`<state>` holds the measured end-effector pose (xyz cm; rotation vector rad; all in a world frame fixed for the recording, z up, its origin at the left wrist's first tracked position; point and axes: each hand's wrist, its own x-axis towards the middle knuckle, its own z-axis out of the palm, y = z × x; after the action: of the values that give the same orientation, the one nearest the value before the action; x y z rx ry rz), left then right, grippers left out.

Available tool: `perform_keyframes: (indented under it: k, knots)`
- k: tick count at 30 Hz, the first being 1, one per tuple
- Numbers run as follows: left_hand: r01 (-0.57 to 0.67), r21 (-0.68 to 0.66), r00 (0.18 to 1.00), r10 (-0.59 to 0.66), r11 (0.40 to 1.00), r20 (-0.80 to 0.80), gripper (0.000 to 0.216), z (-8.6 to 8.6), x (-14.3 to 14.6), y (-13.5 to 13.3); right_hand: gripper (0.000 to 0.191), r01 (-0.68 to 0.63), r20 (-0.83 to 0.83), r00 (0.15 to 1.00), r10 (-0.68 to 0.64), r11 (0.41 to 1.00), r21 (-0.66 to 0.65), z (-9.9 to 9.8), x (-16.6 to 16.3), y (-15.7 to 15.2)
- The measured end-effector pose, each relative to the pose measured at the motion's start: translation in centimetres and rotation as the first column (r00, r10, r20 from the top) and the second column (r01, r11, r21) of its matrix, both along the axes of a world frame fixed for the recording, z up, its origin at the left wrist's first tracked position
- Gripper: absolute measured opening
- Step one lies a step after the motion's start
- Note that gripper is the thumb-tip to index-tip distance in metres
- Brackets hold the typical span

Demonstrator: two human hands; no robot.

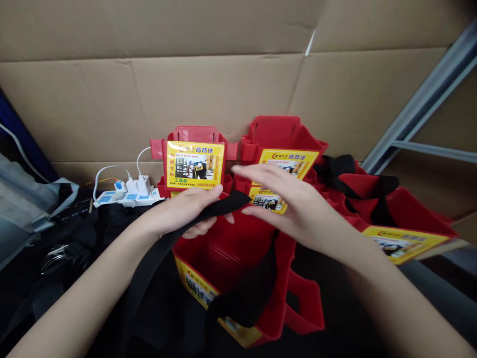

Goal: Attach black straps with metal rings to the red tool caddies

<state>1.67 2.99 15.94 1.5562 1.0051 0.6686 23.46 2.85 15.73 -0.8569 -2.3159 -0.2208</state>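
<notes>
My left hand [190, 211] is closed on a black strap [227, 203], pinched near its end, with the tip sticking out to the right. The rest of the strap runs down toward the lower left. Just right of that tip, my right hand [290, 204] has its thumb and fingers apart and nothing between them. Below both hands sits a red plastic tool box [276, 308], tilted, with yellow labels on its sides. A length of black webbing [249, 288] hangs over its inside and front edge.
Behind stand more red boxes, one at the left [196, 134] and a stack [276, 132] beside it. Another red box [410, 214] with black straps lies right. A white power strip [126, 199] with plugs is left; a cardboard wall [216, 94] closes the back, a metal frame [421, 104] the right.
</notes>
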Motion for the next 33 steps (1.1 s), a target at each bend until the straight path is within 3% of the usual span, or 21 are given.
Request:
perform_keyframes:
  k: [2,4,6,8,10,13,16,21,24,29,33]
  knots:
    - [0.100,-0.056,0.994,-0.102,0.993,-0.026,0.051,-0.4,0.3,0.1,0.035,-0.154,0.003,0.988,0.154,0.988,-0.016,0.7,-0.7,0.5]
    - [0.116,0.002,0.989,-0.115,0.993,-0.093,0.056,-0.4,0.5,0.1,0.019,-0.199,-0.009,0.980,0.199,0.980,-0.030,1.2,-1.3,1.0]
    - [0.055,0.224,0.985,-0.016,0.973,-0.173,0.051,-0.2,0.5,-0.1,0.014,-0.142,-0.021,0.990,0.141,0.989,-0.030,1.4,-1.9,1.3]
    - [0.006,0.471,0.964,0.120,0.882,-0.237,0.037,0.1,0.3,-0.5,0.012,-0.068,-0.033,0.997,0.066,0.996,-0.062,1.4,-2.3,1.5]
    - [0.012,0.587,0.906,0.239,0.810,-0.348,0.025,0.4,0.0,-0.8,0.013,-0.044,-0.091,0.995,0.031,0.989,-0.144,1.3,-2.6,1.7]
    - [0.026,0.577,0.733,0.376,0.817,-0.566,0.030,0.2,-0.4,-1.1,0.021,-0.112,-0.233,0.972,0.038,0.943,-0.313,0.9,-2.5,2.7]
    - [0.008,0.532,0.623,0.412,0.847,-0.665,0.032,-0.5,-0.3,-1.0,0.023,-0.161,-0.265,0.964,0.015,0.828,-0.538,0.1,-1.8,4.5]
    - [-0.015,0.512,0.606,0.415,0.859,-0.679,0.029,-1.2,0.6,-0.8,0.024,-0.274,-0.269,0.958,0.099,0.587,-0.762,-1.5,-1.1,6.5]
    - [-0.013,0.523,0.623,0.416,0.852,-0.663,0.030,-1.2,0.8,-0.7,0.029,-0.367,-0.343,0.928,0.144,0.504,-0.782,-2.1,-1.4,6.7]
    - [0.008,0.545,0.619,0.424,0.838,-0.661,0.029,-1.1,1.0,-0.8,0.026,-0.438,-0.427,0.894,0.137,0.471,-0.766,-3.3,-2.3,7.3]
    - [0.019,0.551,0.618,0.423,0.834,-0.662,0.027,-1.4,1.5,-0.7,0.020,-0.441,-0.437,0.888,0.143,0.533,-0.721,-4.1,-2.9,7.7]
